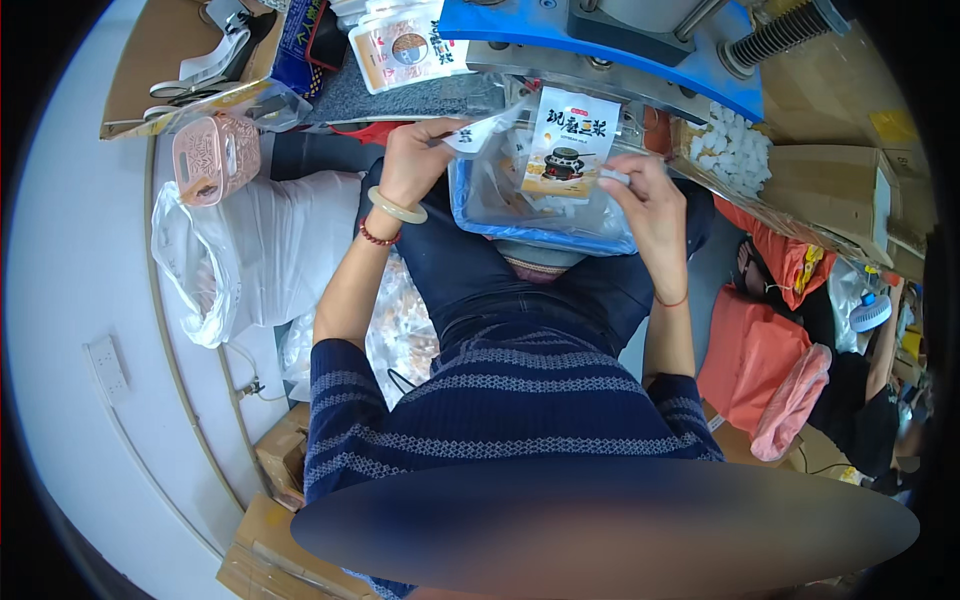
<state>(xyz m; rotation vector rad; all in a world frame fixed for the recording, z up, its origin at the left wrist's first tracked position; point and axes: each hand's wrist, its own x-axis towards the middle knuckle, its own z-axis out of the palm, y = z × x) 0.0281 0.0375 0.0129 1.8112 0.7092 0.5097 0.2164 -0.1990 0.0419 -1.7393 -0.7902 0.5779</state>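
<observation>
My left hand (410, 168) pinches the edge of a white printed packet (480, 133), over the far left rim of a blue bin (545, 238) between my legs. Clear plastic lines the bin. A second packet, white with a picture of a dark pot (572, 130), stands tilted over the bin's far side. At its lower right corner, my right hand (652, 208) closes thumb and fingers on a small white piece (614, 177). Whether those fingers also touch the packet, I cannot tell.
Ahead is a blue-edged metal press (620, 62) with a spring. Small white pieces (735, 150) fill a carton at right. More packets (405, 50) lie on the grey bench. A pink basket (222, 160) and white sack (260, 240) stand left. Another person's arm (884, 340) shows far right.
</observation>
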